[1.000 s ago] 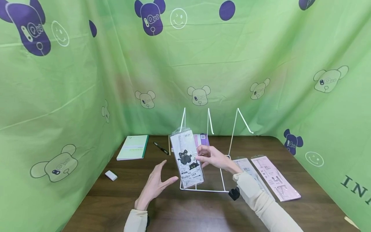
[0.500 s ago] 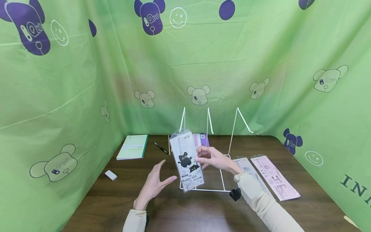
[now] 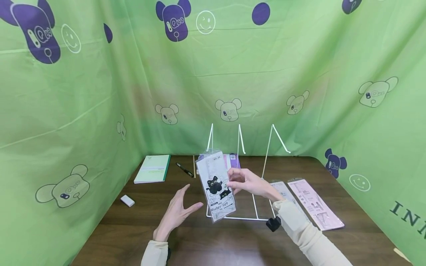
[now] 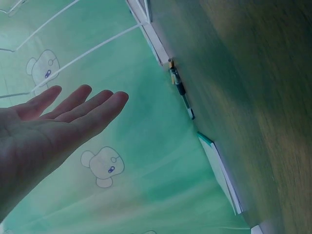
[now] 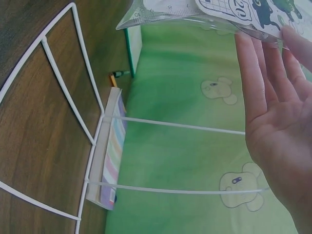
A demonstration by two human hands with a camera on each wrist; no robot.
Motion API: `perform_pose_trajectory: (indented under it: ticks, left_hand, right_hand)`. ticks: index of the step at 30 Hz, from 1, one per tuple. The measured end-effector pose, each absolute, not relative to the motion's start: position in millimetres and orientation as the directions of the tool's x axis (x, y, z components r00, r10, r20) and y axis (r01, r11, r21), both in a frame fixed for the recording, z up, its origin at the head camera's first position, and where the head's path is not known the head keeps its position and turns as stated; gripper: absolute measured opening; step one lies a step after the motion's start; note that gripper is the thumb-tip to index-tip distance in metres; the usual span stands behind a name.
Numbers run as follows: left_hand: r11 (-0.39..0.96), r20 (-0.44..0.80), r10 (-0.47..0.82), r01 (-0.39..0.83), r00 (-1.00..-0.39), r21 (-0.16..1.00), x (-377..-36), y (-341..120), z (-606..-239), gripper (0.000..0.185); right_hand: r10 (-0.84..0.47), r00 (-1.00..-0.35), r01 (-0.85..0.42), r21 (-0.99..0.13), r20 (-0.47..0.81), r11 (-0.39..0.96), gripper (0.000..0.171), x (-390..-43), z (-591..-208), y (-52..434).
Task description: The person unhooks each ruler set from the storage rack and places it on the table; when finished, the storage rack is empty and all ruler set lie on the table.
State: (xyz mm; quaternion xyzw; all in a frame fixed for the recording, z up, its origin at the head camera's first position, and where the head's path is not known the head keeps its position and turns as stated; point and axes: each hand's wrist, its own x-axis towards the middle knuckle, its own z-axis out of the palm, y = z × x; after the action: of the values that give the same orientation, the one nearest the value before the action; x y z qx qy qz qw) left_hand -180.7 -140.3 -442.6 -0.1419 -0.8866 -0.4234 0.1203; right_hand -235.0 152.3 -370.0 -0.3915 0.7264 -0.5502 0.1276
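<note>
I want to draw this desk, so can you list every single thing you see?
ruler set pack: 1, clear with black cats, held up over the rack
wire rack: 1, white, middle of table
ruler packs: 2, one clear, one pink, flat on the right
notebook: 1, green, back left
pen: 1, black, beside the notebook
eraser: 1, white, left edge
striped pack: 1, pink and purple, behind the rack
table: 1, dark brown wood
curtain: green, bear prints, all around
left hand: open, beside the pack
right hand: pinches the pack
</note>
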Motion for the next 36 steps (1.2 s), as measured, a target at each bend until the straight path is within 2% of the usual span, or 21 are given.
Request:
perform_pose_trajectory:
  ticks: [6,12,16,20,24,28,30,36]
  left_hand:
    - [0.606,0.328,0.157,0.353,-0.932,0.713,-182.5,-139.0,-443.3,0.088]
    - [0.609,0.326,0.185,0.369,-0.927,0.702,-187.2,-134.8,-446.4,0.088]
    - [0.617,0.331,0.201,0.381,-0.922,0.688,-190.6,-132.5,-448.5,0.09]
    - [0.631,0.335,0.225,0.399,-0.915,0.665,-193.4,-131.3,-451.5,0.09]
    - [0.638,0.335,0.237,0.406,-0.912,0.654,-197.6,-129.6,-454.9,0.09]
    - [0.649,0.317,0.243,0.396,-0.917,0.649,-202.7,-127.2,-457.9,0.091]
    - [0.658,0.297,0.25,0.387,-0.922,0.646,-205.0,-126.5,-459.1,0.093]
    - [0.67,0.273,0.267,0.381,-0.924,0.637,-211.7,-125.4,-462.3,0.095]
  right_hand:
    - [-0.746,-0.61,-0.425,-0.905,0.269,0.02,0.015,-230.4,-361.0,168.0]
    - [-0.756,-0.572,-0.471,-0.882,0.318,-0.014,0.02,-218.7,-350.2,207.7]
    - [-0.73,-0.61,-0.477,-0.878,0.309,0.027,0.029,-209.8,-343.7,241.5]
    - [-0.673,-0.678,-0.463,-0.883,0.296,0.08,0.037,-198.6,-337.6,274.3]
    - [-0.604,-0.727,-0.478,-0.873,0.328,0.102,0.034,-189.0,-333.8,303.5]
    - [-0.549,-0.736,-0.533,-0.838,0.395,0.112,0.03,-184.3,-336.1,333.2]
    - [-0.516,-0.745,-0.535,-0.84,0.422,0.086,0.03,-183.4,-340.5,348.8]
    - [-0.417,-0.751,-0.508,-0.852,0.512,-0.13,0.037,-184.7,-363.6,394.0]
